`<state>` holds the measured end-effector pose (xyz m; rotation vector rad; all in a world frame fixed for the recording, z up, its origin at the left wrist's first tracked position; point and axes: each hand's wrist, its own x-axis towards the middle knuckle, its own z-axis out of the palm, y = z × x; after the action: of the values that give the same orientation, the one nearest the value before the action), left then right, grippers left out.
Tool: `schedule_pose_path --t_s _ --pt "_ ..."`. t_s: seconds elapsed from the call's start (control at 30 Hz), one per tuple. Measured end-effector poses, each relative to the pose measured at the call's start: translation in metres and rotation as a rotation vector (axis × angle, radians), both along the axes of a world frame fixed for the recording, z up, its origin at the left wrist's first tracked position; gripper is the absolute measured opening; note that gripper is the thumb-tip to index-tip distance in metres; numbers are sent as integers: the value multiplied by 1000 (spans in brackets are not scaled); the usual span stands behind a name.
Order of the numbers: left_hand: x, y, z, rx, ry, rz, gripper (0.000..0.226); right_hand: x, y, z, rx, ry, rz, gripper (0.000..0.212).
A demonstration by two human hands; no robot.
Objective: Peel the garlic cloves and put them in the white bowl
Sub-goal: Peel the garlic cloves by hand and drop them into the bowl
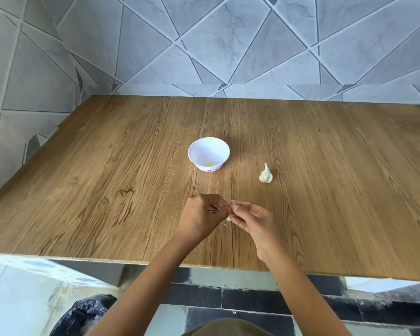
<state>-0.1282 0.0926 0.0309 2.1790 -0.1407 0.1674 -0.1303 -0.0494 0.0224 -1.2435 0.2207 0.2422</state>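
Nothing legible anywhere in view. The one candidate is the pink band (208, 169) round the foot of the white bowl (197, 151) on the worktop (107, 166): there's some small print or pattern on it, too tiny and blurred to read.
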Motion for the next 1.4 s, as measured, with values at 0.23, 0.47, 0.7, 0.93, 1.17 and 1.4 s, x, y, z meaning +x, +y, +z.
schedule_pose_path --t_s 0.23,0.47,0.7,0.93,1.17,1.4 --pt "0 -3 -4 -50 61 79 10 -2 6 -2 -62 -46 -40 9" --pt "-2 1 -7 -515 342 168 15 0 4 -5 25 11 -50 12" --pt "-3 11 -15 116 122 64 11 1 4 -7 110 42 -3 11" --pt "-6 6 -2 -165 89 109 21 0 1 -11 54 -33 -16 20" --pt "-8 1 1 -583 324 57 13 -2 -1 -9 90 -116 -10 26" --pt "-3 5 -2 -550 356 36 14 -1 -1 -9 -53 -192 -29 19"
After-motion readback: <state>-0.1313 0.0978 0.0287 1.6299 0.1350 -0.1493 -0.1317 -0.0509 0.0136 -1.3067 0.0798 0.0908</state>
